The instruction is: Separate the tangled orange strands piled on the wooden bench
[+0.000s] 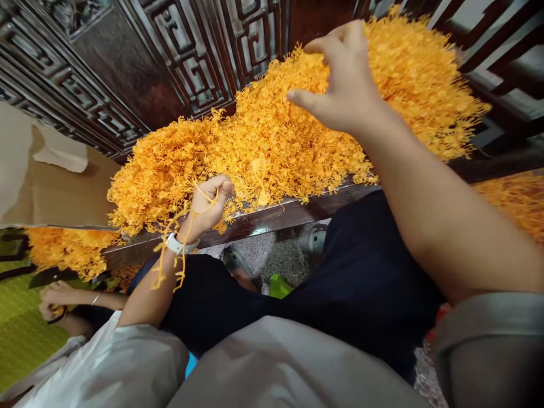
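A large heap of orange, branching plastic-looking pieces (280,130) lies along a dark wooden bench. My left hand (209,203) is closed in a fist at the heap's near edge. Thin orange branched strands (181,266) come out of that fist, loop over its back and dangle past the watch (175,243) on my wrist. Whatever sits inside the fist is hidden by the fingers. Over the heap's right half, my right hand (344,82) is spread, thumb and fingers wide apart, with nothing visible between them.
Carved dark wooden panels (140,68) rise behind the heap. On the left stands a cardboard box (68,187), with more orange pieces (72,249) below it. Another person's hands (57,297) show at lower left. The bench edge (297,212) runs before my knees.
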{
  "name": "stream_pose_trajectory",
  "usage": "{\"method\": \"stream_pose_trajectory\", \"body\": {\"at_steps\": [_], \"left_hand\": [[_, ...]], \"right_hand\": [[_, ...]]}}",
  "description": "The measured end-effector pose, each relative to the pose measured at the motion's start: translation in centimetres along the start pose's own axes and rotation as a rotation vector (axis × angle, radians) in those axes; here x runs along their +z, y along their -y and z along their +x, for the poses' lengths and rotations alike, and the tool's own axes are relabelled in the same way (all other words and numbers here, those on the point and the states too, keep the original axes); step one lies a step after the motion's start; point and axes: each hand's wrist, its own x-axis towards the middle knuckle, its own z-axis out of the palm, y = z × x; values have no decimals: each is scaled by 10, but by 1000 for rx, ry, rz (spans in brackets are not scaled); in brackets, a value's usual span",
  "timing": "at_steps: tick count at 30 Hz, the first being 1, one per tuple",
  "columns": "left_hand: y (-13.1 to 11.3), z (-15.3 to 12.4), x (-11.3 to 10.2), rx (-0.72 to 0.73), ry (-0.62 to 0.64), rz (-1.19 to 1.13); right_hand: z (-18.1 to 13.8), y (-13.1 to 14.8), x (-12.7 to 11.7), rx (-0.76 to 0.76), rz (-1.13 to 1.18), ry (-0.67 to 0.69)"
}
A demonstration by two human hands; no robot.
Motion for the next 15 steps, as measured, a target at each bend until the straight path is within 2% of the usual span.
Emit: {"method": "stream_pose_trajectory", "body": {"at_steps": [2,5,6,7,8,11,13,15], "left_hand": [[0,2,1,18,24,10],[3,3,1,9,48,34],[3,3,1,2,55,37],[3,3,1,-6,63,31],[2,3,2,-15,70,15],[1,5,8,-65,81,-119],[2,5,13,-115,68,-258],[5,5,17,-157,41,-393]], "right_hand": [[-10,19,3,-25,173,165],[-26,44,6,-97,379,703],[-30,50,8,-128,410,820],[-33,54,10,-148,437,850],[-35,57,14,-149,463,800],[-29,54,31,-59,509,468],[-15,42,42,28,481,292],[3,19,42,149,457,48]]}}
